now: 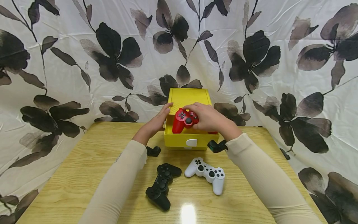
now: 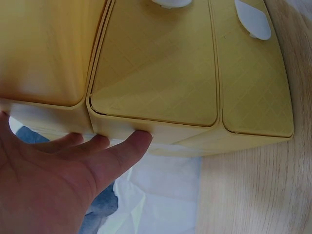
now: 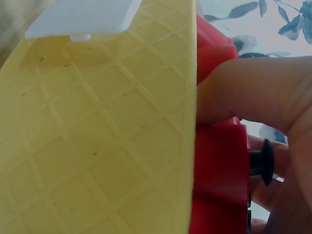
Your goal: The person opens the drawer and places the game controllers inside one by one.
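On table: 1 yellow box (image 1: 179,140), 3 controllers; right hand (image 1: 208,119) fingers grip red controller (image 1: 183,120), left hand (image 1: 158,119) fingers flat.

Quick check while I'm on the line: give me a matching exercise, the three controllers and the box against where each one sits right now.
Things:
1. red controller
2. black controller
3. white controller
4. yellow box

Places:
A. on the table, front left of the pair
B. at the table's back, lid open
C. in the right hand, over the box
D. on the table, front right of the pair

Pairs: 1-C, 2-A, 3-D, 4-B
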Demonstrator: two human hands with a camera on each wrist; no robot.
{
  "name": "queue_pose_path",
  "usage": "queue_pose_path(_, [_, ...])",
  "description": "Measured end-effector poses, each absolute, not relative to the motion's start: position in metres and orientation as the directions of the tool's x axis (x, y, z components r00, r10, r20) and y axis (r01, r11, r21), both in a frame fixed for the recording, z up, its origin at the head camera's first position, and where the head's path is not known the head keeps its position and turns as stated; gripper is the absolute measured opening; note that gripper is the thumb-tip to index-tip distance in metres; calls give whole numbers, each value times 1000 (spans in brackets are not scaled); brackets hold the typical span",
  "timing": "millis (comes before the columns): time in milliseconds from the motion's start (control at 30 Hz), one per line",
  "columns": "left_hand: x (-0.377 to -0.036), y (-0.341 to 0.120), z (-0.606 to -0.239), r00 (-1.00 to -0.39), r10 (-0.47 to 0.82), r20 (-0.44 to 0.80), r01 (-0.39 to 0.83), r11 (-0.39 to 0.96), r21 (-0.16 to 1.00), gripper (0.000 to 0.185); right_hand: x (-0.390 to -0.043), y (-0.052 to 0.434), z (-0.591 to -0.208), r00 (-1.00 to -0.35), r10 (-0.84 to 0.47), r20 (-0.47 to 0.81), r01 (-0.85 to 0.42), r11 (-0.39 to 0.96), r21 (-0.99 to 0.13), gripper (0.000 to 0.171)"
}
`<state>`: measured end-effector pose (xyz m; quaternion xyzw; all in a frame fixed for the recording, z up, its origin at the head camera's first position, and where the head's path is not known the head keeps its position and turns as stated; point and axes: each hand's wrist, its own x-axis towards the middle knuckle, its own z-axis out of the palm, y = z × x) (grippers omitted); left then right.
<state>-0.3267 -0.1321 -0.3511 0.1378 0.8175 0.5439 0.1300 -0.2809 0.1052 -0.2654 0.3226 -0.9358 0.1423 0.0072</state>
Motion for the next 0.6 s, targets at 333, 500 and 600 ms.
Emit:
queue_pose_path(333, [-326,-132,-351,-928,368,-61,87,372,924,53,-277,106,-266,-759,-624,185,-651,739,-174,65])
queue_pose_path(500, [-326,-133,-351,-929,364,-61,88,380,921,53,-275,107,-267,-756,-622,202,-653,740,-164,63])
queue_pose_path(600, [-326,-132,-351,-931,360,-61,88,384,919,53,-275,106,-267,-754,-625,201,-655,738,-161,62])
